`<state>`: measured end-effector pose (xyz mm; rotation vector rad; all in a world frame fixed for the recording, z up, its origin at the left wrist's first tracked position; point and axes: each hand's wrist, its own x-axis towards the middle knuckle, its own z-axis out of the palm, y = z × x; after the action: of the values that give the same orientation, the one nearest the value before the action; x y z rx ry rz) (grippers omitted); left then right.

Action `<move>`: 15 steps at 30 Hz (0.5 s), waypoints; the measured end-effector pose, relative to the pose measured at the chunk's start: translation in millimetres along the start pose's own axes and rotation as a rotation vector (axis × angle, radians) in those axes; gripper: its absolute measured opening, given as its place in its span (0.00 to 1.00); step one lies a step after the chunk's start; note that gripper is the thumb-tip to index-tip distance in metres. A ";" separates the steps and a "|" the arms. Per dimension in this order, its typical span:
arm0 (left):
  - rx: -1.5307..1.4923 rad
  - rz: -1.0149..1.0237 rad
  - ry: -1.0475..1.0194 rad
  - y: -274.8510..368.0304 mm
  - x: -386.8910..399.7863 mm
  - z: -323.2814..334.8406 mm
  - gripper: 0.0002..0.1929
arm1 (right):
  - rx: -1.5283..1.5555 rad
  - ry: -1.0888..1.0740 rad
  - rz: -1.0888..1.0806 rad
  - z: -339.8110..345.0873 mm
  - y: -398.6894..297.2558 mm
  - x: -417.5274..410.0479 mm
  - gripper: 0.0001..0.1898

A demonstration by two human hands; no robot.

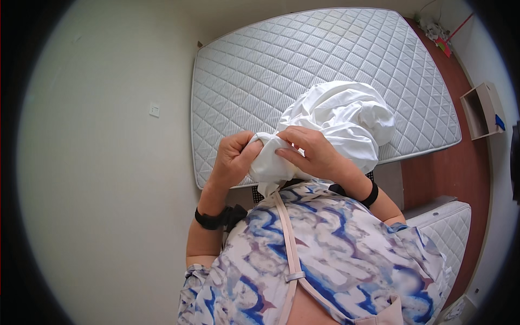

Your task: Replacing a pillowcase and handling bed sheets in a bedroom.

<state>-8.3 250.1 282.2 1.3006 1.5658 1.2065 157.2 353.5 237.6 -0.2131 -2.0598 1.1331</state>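
Observation:
A bunched white cloth [337, 113], probably a sheet or cover, rests on the near part of a quilted mattress [260, 77]. One gathered end of it is raised in front of my chest. My left hand [237, 156] grips that end, with the thumb pressed on the fabric. Close beside it, my right hand [310, 150] pinches the same part between thumb and fingers. The fingertips of both hands are partly hidden in the folds. A loose tail of the cloth hangs down by my shirt.
A wall with a socket [154, 110] runs along the left. On the right, a small open cabinet [481, 111] stands on the reddish-brown floor [443, 178]. Another mattress [451, 231] lies behind my right side. A red-handled tool [443, 46] leans in the far right corner.

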 end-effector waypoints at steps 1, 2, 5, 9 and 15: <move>-0.056 -0.038 0.017 -0.7 -0.1 -0.1 0.09 | -0.001 0.001 0.000 0.0 2.8 -0.7 0.08; -0.056 -0.037 0.016 -2.1 -0.1 -1.2 0.09 | -0.045 -0.047 -0.009 -0.7 6.8 -1.4 0.07; -0.216 -0.112 0.003 -2.5 1.3 -4.7 0.10 | -0.061 -0.093 -0.042 -2.4 10.4 -1.3 0.06; -0.481 -0.153 0.031 -3.3 0.5 -7.5 0.08 | -0.026 -0.149 -0.040 -8.0 16.0 -3.0 0.07; -0.631 -0.174 0.091 -4.5 1.1 -4.1 0.08 | 0.018 -0.099 -0.020 -8.1 16.4 -9.4 0.06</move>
<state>-13.5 250.2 279.0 0.6945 1.1796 1.4969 166.0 364.0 222.3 -0.1303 -2.1328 1.1701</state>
